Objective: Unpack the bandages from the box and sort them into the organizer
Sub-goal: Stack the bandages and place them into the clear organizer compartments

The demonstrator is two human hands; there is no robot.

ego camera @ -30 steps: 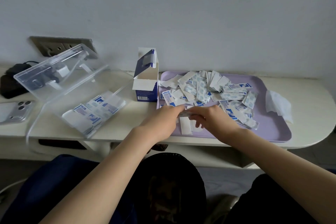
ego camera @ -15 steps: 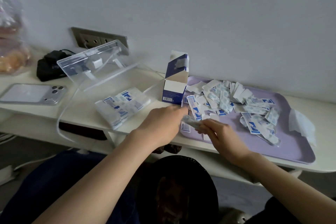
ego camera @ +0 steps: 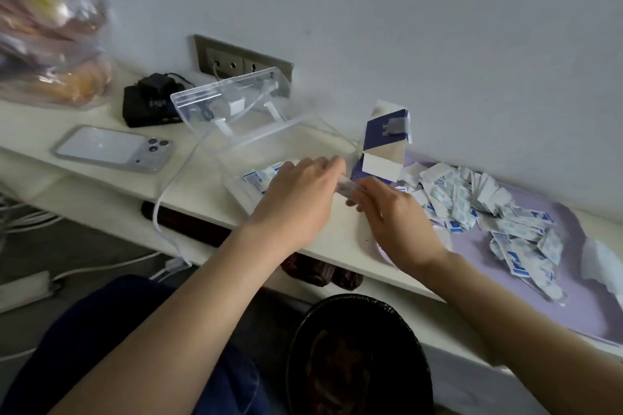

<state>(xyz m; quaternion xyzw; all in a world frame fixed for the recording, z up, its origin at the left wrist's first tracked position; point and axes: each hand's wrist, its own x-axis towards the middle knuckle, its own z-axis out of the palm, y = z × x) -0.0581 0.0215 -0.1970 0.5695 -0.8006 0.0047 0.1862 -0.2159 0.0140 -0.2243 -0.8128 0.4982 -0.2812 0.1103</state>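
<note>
**Both hands on one bundle, just in front of the box**

Pose: Both forearms reach in from the lower edge, bare, and converge over the counter (ego camera: 111, 185). The left hand (ego camera: 296, 199) lies back-up, with its fingers bent forward and down. The right hand (ego camera: 397, 222) faces it, wrist angled inward, knuckles up.

Grip: The left grip is closed over one end of a bundle of bandages (ego camera: 350, 185), with the thumb hidden under the palm. The right grip pinches the other end with curled fingers. The bundle spans the small gap between the hands. It is blurred, so no count can be made.

Task things: The box (ego camera: 384, 148) stands upright against the wall. It is blue and white, and its top flap is open. The held bundle sits just in front of the box and slightly to its left.

The organizer (ego camera: 232, 104) is a clear plastic case directly left of the box, with its lid tilted up. A few sorted bandages (ego camera: 259, 175) lie in its base, partly behind the left hand.

Right of the box, a lilac tray (ego camera: 580, 307) carries a loose pile of bandages (ego camera: 472, 205) in white and blue wrappers, heaped unevenly.

Other: Further left of the box, beyond the organizer, are a phone (ego camera: 114, 148) lying face down, a black adapter (ego camera: 151, 101) and a clear bag of bread (ego camera: 50, 44). A wall socket (ego camera: 242, 61) sits behind the organizer.
</note>
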